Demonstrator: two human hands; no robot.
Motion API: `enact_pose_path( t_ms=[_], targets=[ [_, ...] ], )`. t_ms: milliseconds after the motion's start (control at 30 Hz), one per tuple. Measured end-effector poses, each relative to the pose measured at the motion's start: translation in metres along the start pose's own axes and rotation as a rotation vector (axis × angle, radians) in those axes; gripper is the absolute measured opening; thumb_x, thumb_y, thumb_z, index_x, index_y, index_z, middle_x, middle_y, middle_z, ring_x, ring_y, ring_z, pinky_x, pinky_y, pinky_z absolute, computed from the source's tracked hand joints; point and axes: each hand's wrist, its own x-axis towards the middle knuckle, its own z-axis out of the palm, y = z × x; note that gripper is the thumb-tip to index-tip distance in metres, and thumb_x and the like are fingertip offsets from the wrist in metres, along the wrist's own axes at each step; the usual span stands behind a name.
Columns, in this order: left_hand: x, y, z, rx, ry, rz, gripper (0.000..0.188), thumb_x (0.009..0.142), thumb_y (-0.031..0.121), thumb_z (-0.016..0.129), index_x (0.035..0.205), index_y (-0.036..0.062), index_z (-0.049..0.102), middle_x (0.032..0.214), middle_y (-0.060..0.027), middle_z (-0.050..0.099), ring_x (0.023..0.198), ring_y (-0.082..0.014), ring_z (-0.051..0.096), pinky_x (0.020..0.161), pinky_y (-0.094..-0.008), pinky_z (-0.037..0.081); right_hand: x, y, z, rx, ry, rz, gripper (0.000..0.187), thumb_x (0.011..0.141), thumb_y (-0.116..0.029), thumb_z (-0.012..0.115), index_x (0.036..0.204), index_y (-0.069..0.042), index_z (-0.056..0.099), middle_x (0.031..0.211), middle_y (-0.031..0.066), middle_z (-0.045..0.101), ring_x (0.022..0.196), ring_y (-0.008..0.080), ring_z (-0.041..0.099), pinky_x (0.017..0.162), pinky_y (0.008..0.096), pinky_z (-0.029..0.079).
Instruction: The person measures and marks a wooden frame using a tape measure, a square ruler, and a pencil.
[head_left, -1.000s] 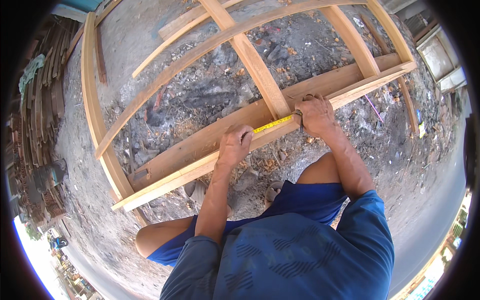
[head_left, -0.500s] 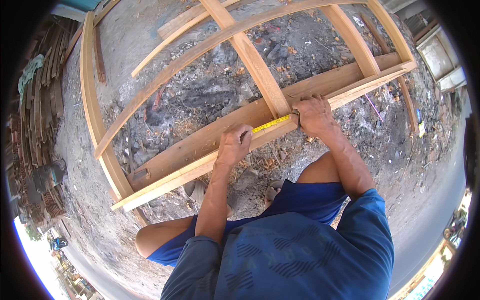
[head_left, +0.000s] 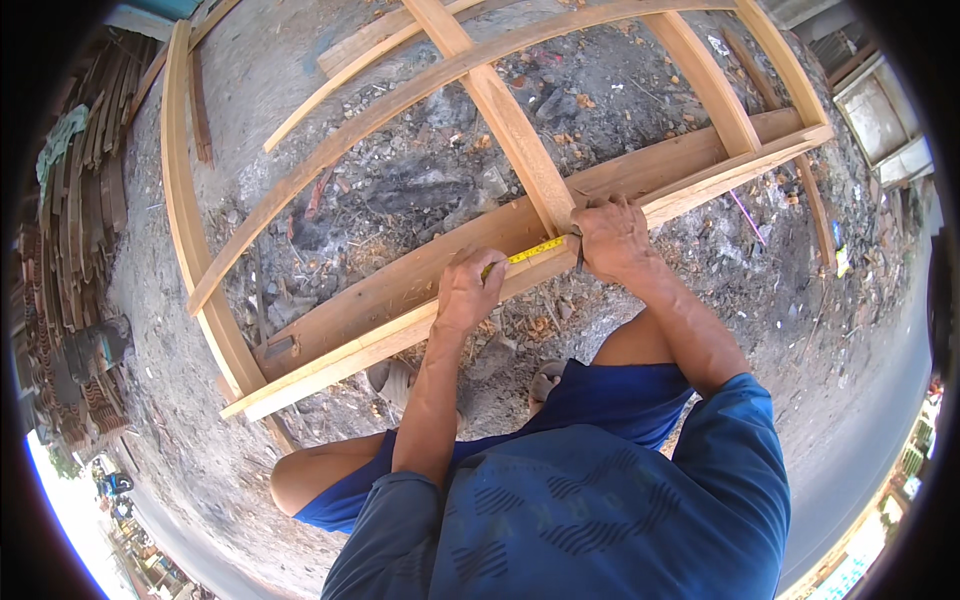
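A yellow measuring tape [head_left: 537,250] is stretched along the top of the near wooden rail [head_left: 400,333] of a timber frame. Its left end is pinched in my closed left hand [head_left: 470,289], which rests on the rail. At the tape's other end my right hand [head_left: 610,240] is curled over the rail, just beside the middle crosspiece [head_left: 520,140]. A small dark object [head_left: 577,254] pokes out below the right fingers; its kind cannot be made out. The right fingertips are partly hidden.
A curved wooden strip [head_left: 340,142] arches across the frame. Two side beams [head_left: 180,190] and a slanted beam [head_left: 705,80] join the rail. Old boards [head_left: 85,190] are piled at far left. Rubble and wood chips litter the ground. My sandalled feet [head_left: 545,383] stand close behind the rail.
My right hand has slid left along the rail toward my left hand, with the dark object. The visible stretch of tape is shorter. My left hand has barely moved.
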Motion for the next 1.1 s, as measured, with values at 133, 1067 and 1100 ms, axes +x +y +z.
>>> enact_pose_path(
  t_ms=[133, 1067, 1100],
  targets=[
    [0.001, 0.0, 0.0, 0.01, -0.017, -0.022, 0.01, 0.09, 0.014, 0.071, 0.095, 0.0051, 0.072, 0.095, -0.014, 0.07, 0.09, -0.0334, 0.068, 0.082, -0.0408, 0.053, 0.0, 0.0, 0.0, -0.001, 0.004, 0.012, 0.028, 0.086, -0.033, 0.074, 0.099, -0.008, 0.074, 0.101, 0.0179, 0.07, 0.102, 0.0405, 0.063, 0.092, 0.0513, 0.049],
    [-0.008, 0.01, -0.011, 0.375, -0.366, -0.104, 0.06, 0.079, 0.033, 0.083, 0.13, 0.0111, 0.06, 0.127, -0.0152, 0.063, 0.123, -0.0384, 0.056, 0.108, -0.0494, 0.041, 0.097, -0.011, 0.022, -0.028, 0.078, 0.018, 0.039, 0.085, -0.031, 0.076, 0.112, -0.004, 0.068, 0.114, 0.0188, 0.069, 0.112, 0.039, 0.063, 0.092, 0.0493, 0.053],
    [-0.012, 0.006, -0.012, 0.398, -0.338, -0.078, 0.057, 0.08, 0.034, 0.082, 0.129, 0.0121, 0.06, 0.126, -0.0146, 0.063, 0.123, -0.0375, 0.056, 0.106, -0.0495, 0.044, 0.094, -0.025, 0.018, -0.02, 0.085, -0.03, 0.036, 0.084, -0.027, 0.076, 0.111, -0.004, 0.068, 0.115, 0.0188, 0.069, 0.113, 0.0387, 0.063, 0.093, 0.049, 0.052]
  ],
)
